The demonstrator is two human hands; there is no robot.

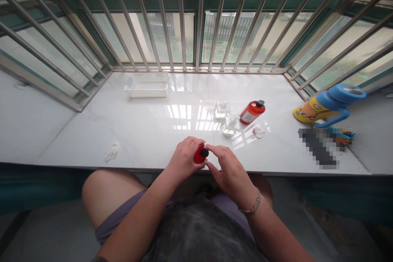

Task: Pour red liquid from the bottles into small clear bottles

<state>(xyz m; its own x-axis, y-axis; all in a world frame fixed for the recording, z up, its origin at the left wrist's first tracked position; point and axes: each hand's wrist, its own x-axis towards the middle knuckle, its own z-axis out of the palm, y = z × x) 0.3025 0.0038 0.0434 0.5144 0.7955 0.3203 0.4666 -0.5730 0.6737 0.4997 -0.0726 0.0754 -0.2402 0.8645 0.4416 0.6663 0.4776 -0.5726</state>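
My left hand is wrapped around a small red bottle above the front edge of a white marble sill. The bottle's black cap points right. My right hand reaches in from the right, its index finger and thumb closing on either side of the cap. Further back stand an orange-red bottle with a black cap and two small clear glass dishes. A crumpled white tissue lies near them.
A white plastic basket stands at the back left of the sill, with another tissue near the front edge. On the right are a blue and yellow water bottle and a pixelated object. Steel window bars run behind.
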